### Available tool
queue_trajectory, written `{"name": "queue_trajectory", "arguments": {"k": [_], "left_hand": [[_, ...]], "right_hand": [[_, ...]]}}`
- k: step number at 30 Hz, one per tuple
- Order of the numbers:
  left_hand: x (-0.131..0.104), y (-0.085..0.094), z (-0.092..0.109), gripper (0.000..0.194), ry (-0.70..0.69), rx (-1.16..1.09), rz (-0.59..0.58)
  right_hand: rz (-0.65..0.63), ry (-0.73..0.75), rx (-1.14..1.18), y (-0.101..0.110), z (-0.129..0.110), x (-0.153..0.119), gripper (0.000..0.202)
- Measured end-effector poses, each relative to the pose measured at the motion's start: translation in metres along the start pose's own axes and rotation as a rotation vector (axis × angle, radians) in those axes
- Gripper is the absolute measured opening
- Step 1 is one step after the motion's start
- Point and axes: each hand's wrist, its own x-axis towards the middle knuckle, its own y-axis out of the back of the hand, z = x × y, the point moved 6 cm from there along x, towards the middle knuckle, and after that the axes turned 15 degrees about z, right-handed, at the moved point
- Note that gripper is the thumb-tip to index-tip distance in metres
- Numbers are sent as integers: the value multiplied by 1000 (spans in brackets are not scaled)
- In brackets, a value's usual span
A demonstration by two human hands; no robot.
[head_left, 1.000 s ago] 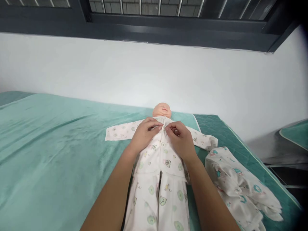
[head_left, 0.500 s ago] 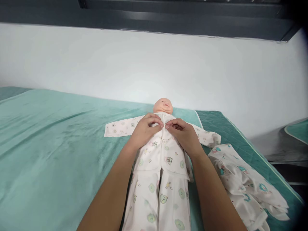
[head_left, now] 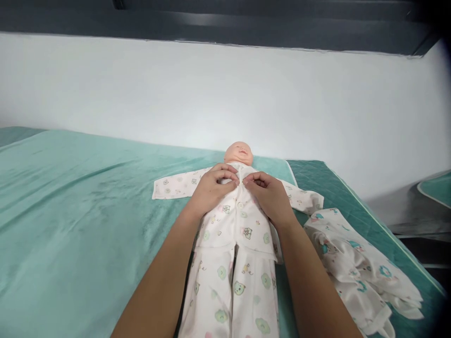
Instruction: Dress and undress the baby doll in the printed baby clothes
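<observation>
A baby doll [head_left: 238, 153] lies on its back, dressed in a white printed baby shirt [head_left: 234, 225] and matching trousers [head_left: 255, 291]. Its sleeves stretch out to both sides. At the chest, my left hand [head_left: 215, 188] pinches the shirt's front edge left of the center opening. My right hand [head_left: 267, 192] pinches the edge just across from it, fingertips close to the left ones. A round button [head_left: 240, 205] shows lower on the front. Whatever sits right between the fingertips is too small to make out.
A green blanket [head_left: 81, 211] covers the bed, over a darker quilted mattress cover [head_left: 317, 176] at right. Crumpled white printed baby clothes [head_left: 359, 267] lie right of the doll. Behind stands a white wall [head_left: 176, 89], with a dark bed frame beam [head_left: 218, 26] overhead.
My right fingertips have drawn slightly to the right, leaving a small gap at the shirt's opening. My left hand stays nearly in place. The doll has not moved.
</observation>
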Motion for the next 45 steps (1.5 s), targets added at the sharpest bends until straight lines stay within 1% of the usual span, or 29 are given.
{"name": "queue_trajectory", "arguments": {"k": [4,8,12,19,21,25,27,33,36,38,40,43,45], "left_hand": [[0,0,-1,9,13,-25,6],[0,-1,-2,13,21,-78,-10],[0,-2,0,12,-15,-83,-41],[0,-3,3,11,-81,-34,-41],[-1,-3,3,13,-93,-19,-51],[-2,-4,2,18,-78,-1,-66],[-2,-4,3,19,-80,6,-71],[-1,-4,6,18,-109,30,-44],[-1,-1,6,16,-90,31,-44],[-2,3,7,13,-67,36,-89],[-5,5,8,9,-54,51,-184],[-12,8,14,9,-77,65,-339],[-15,8,17,11,-102,72,-393]], "right_hand": [[18,-22,2,-1,-1,-1,19],[7,-17,30,0,2,0,17],[-9,26,80,1,5,2,17],[-43,103,139,0,2,3,15],[-45,94,129,0,2,3,16],[-80,34,118,-2,3,1,28],[-82,13,122,-2,4,1,28],[-23,-15,198,-2,11,5,21],[28,-3,200,2,10,5,21],[77,21,194,6,7,4,21],[103,46,173,9,3,3,21],[116,77,155,12,-3,1,18],[129,111,157,12,-6,1,16]]}}
